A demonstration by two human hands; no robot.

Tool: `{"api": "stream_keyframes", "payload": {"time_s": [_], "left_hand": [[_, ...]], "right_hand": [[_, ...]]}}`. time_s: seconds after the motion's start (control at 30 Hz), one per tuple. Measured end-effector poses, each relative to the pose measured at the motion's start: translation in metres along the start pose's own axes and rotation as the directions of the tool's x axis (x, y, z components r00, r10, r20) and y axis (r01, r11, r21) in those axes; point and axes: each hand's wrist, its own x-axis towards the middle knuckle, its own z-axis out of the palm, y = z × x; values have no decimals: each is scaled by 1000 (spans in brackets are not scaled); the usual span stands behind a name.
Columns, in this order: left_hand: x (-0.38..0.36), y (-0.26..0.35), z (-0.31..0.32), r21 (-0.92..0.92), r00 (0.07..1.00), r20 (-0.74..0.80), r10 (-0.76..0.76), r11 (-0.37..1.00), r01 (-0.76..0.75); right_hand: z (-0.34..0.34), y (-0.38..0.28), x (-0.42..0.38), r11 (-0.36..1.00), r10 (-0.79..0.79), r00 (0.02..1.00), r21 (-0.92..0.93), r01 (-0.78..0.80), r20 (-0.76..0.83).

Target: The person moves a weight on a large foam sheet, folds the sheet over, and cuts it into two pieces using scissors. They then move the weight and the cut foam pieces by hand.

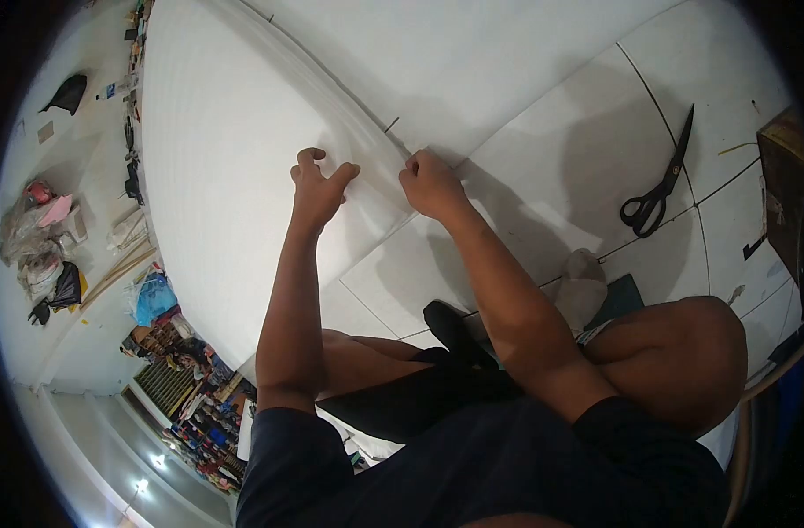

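A wide white sheet (234, 132) with faint stripes covers the floor on the left and centre. Its edge is bunched into a soft fold between my hands. My right hand (432, 185) is closed, with its fingers pinched on that edge. Over the sheet, just left of the fold, is my left hand (321, 189), its fingers bent and apart with nothing between them. Black-handled scissors (673, 172) lie on the tiles to the right, blades pointing away from me.
White floor tiles (525, 185) show beyond the sheet's edge. A brown box (782, 189) stands at the far right. Plastic bags (45, 255) and thin sticks (116, 282) lie at the left. Cluttered goods (210, 405) stand at lower left. My feet and knees are close below.
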Motion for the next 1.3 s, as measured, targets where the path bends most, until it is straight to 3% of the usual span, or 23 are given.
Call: {"api": "stream_keyframes", "payload": {"time_s": [0.2,1.3], "left_hand": [[6,-8,4,21,997,-53,51,999,-50],[3,-4,5,50,998,-62,31,998,-28]], "right_hand": [[-1,-1,-1,1000,14,1000,-7,-14,-5],[-2,0,2,999,24,1000,45,-25,6]]}}
